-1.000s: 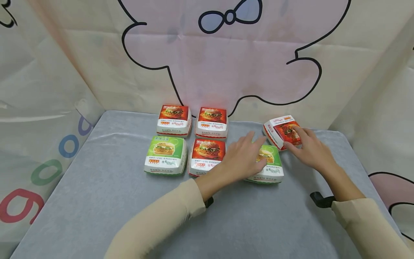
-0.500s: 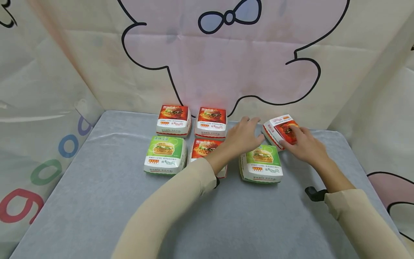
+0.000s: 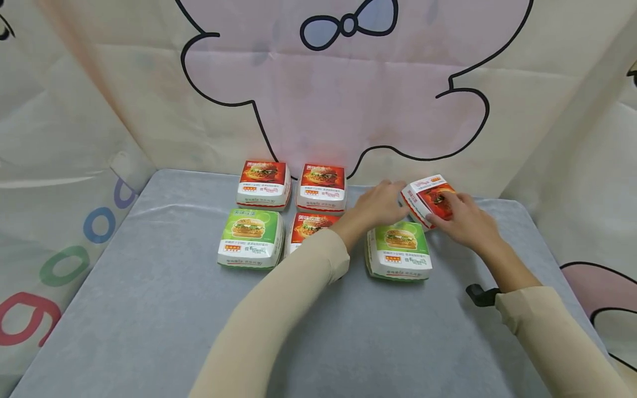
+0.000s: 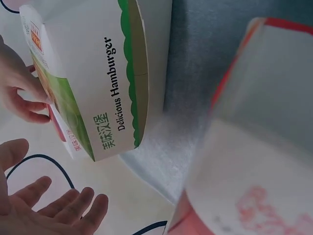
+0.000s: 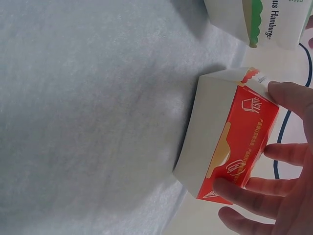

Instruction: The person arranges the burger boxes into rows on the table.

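Note:
My right hand [image 3: 465, 224] grips a red-and-white hamburger box [image 5: 244, 132] at the back right, which sits turned at an angle. In the right wrist view the thumb is at one edge and the fingers lie along the red side. My left hand [image 3: 380, 205] reaches over the back of the green-topped hamburger box [image 3: 400, 251]; its fingertips come right up to the turned red box's left side. The left wrist view shows that left hand [image 4: 58, 208] with spread, relaxed fingers and nothing in them, beside the green box [image 4: 98, 83].
On the left stand two red boxes [image 3: 264, 179] [image 3: 321, 188] at the back, with a green box [image 3: 250, 237] and a partly hidden red box [image 3: 309, 224] in front. The grey table [image 3: 149, 309] meets a printed curtain [image 3: 348, 99] behind.
My left hand has left the front green box and moved back towards the angled red box, uncovering the green one. My right hand stays on the red box, nearly still.

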### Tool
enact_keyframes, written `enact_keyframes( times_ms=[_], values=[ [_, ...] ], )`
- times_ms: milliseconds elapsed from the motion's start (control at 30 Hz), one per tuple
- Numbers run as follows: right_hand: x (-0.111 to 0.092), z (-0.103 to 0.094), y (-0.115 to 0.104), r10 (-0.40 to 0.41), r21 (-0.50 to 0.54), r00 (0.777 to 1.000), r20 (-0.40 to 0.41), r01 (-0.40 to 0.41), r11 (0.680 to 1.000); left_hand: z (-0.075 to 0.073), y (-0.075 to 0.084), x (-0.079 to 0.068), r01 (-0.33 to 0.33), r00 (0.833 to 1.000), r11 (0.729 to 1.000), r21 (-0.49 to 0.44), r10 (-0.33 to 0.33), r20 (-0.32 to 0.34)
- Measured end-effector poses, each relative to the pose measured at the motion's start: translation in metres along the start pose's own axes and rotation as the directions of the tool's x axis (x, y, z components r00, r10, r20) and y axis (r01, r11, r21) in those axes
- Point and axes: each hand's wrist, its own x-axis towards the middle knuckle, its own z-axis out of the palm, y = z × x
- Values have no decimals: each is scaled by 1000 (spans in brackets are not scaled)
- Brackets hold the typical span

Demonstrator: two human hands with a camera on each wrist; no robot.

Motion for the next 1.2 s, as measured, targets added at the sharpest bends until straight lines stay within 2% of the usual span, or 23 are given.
enact_keyframes(
  times_ms=[200,367,533,733,1000,1200],
  values=[
    [1,1,-2,-38,7,999,-11,38,999,5,0,7,43,994,999,-1,-43,96],
    [2,2,-2,-60,13,998,3,60,998,8,-4,14,65,988,998,5,-65,140],
    [2,2,-1,-65,14,998,26,65,998,11,-7,19,62,986,998,9,-63,154],
    [0,0,3,-83,19,996,27,83,996,15,-5,22,23,985,1000,9,-24,169],
    [1,-2,6,-156,26,987,41,155,988,17,-3,23,63,978,998,15,-64,197],
    [2,-2,6,-172,33,982,74,170,985,19,-4,24,41,979,999,2,-40,198]
  ],
)
